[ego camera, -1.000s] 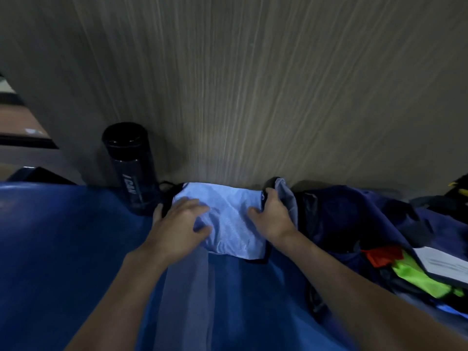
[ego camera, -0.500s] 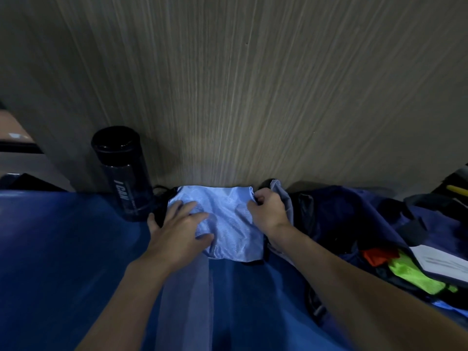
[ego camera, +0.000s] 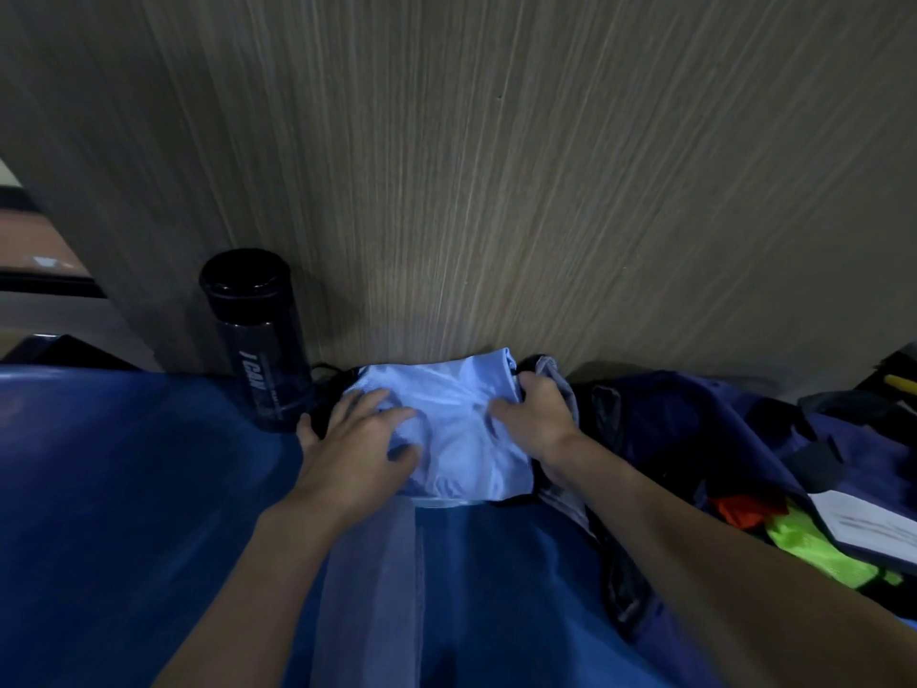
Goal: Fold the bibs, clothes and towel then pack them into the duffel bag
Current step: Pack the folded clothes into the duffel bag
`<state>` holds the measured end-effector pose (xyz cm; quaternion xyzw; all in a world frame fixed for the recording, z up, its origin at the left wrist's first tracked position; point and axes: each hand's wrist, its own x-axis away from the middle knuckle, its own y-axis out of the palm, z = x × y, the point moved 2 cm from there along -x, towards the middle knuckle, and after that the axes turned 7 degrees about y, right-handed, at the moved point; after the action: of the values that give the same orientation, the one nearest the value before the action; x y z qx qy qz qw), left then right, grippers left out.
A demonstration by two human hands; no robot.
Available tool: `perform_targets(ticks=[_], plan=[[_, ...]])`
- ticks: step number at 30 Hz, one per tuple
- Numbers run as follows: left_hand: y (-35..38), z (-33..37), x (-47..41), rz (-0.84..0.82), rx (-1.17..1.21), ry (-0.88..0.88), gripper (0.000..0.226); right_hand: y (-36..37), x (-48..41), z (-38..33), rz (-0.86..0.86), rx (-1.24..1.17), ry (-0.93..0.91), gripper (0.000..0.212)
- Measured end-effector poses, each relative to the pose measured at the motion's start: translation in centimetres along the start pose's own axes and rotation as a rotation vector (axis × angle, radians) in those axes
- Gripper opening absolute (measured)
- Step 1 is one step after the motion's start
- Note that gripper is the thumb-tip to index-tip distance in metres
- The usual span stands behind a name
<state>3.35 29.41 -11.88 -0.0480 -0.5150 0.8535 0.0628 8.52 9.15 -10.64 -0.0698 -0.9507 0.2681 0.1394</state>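
Dim, bluish scene, soft glare on the wood-grain wall [ego camera: 446, 191], blurred wide-angle stretch toward the edges.

two hands show, a left hand [ego camera: 357, 449] and a right hand [ego camera: 538, 419], one of each. of cloths there are four pieces, told apart by colour: one blue cloth [ego camera: 456, 429], one grey cloth [ego camera: 558, 384], one orange cloth [ego camera: 742, 508] and one green cloth [ego camera: 814, 548]. besides these there is one bottle [ego camera: 260, 340], one bag [ego camera: 694, 429], one sheet [ego camera: 863, 526] of paper, one table [ego camera: 124, 489] and one wall [ego camera: 496, 191].
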Motion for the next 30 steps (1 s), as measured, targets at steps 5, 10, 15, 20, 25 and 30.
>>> perform_targets(ticks=[5,10,15,20,25,30], plan=[[-0.1,-0.5,0.1,0.009,0.033,-0.006,0.045,-0.7,-0.1,-0.3,-0.027,0.075,-0.045,0.016],[0.2,-0.5,0.0,-0.002,0.087,-0.022,0.053,-1.4,0.4,-0.9,-0.169,0.089,-0.032,0.034],[0.0,-0.7,-0.2,0.046,0.107,-0.094,0.065,-1.8,0.8,-3.5,-0.107,0.337,-0.147,0.03],[-0.5,-1.0,-0.7,0.247,0.547,-0.163,0.028,-0.5,2.1,-6.9,-0.174,0.363,-0.128,0.02],[-2.4,0.3,-0.5,0.284,0.981,-0.297,0.03,2.8,3.9,-8.6,-0.406,0.175,-0.071,0.029],[-2.0,-0.2,-0.3,0.216,0.892,-0.233,0.019,4.5,4.6,-7.6,-0.578,-0.06,0.02,0.022]])
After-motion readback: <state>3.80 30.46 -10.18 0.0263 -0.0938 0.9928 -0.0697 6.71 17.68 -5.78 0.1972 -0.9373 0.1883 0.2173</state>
